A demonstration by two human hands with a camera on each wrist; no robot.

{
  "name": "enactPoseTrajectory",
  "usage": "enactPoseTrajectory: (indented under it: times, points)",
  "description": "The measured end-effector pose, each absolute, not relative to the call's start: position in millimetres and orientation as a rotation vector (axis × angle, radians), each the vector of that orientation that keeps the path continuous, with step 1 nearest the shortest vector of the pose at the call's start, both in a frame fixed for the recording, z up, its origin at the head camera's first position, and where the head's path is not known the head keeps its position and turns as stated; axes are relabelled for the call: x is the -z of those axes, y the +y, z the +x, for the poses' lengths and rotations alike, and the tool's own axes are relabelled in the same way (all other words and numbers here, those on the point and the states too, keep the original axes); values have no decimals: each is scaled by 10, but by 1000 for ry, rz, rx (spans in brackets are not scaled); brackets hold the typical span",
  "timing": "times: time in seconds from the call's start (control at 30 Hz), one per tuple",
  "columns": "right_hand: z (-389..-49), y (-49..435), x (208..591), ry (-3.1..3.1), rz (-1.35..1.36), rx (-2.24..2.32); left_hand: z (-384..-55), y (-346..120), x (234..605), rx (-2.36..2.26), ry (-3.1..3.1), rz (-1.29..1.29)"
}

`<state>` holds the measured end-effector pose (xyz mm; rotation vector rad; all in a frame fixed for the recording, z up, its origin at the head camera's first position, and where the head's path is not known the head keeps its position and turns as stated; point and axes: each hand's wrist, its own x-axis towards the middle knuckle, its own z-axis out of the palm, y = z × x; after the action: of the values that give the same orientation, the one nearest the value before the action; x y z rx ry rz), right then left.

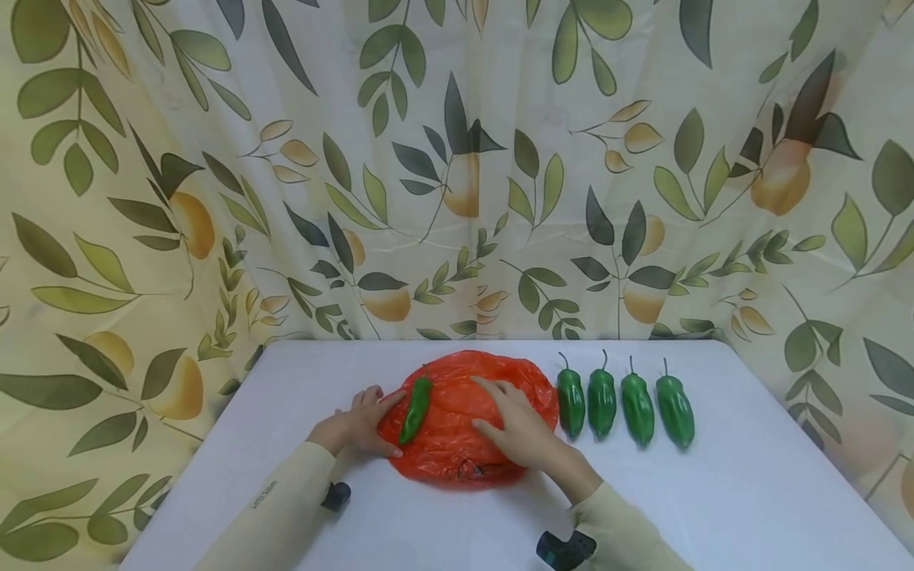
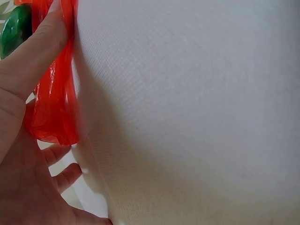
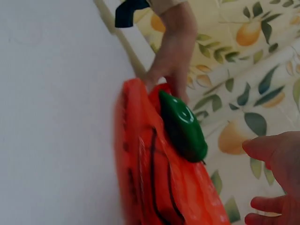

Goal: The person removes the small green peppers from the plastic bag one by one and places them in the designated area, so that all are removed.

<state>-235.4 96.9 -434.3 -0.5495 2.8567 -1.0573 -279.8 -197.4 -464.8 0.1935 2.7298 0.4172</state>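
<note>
A flattened red plastic bag (image 1: 457,460) lies on the white table, its surface crinkled. On its left part rests a green pepper (image 1: 416,410), stem pointing away. My left hand (image 1: 360,424) is at the bag's left edge, thumb and index finger spread and touching it beside the pepper. In the left wrist view, the thumb lies along the red plastic (image 2: 51,103), with other fingers beyond it. Over the bag's right side is my right hand (image 1: 524,432), fingers spread and holding nothing. The right wrist view shows those fingers (image 3: 267,204) apart from the bag.
Several green peppers (image 1: 602,404) stand in a row right of the bag, stems toward the back. Behind the white table (image 1: 750,492) hangs a leaf-and-fruit patterned curtain (image 1: 500,262). Both wrists carry dark devices (image 1: 566,549).
</note>
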Motion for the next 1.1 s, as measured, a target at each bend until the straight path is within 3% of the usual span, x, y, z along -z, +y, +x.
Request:
enactPoseTrajectory:
  times: [0.77,1.1]
  points:
    - [-2575,164,4483,2660,-656,978,-2834,-1968,4639,-359,2723,212]
    - [-2646,62,4579,2647,-650,936,-2831,-1960,4644,-382,2712,202]
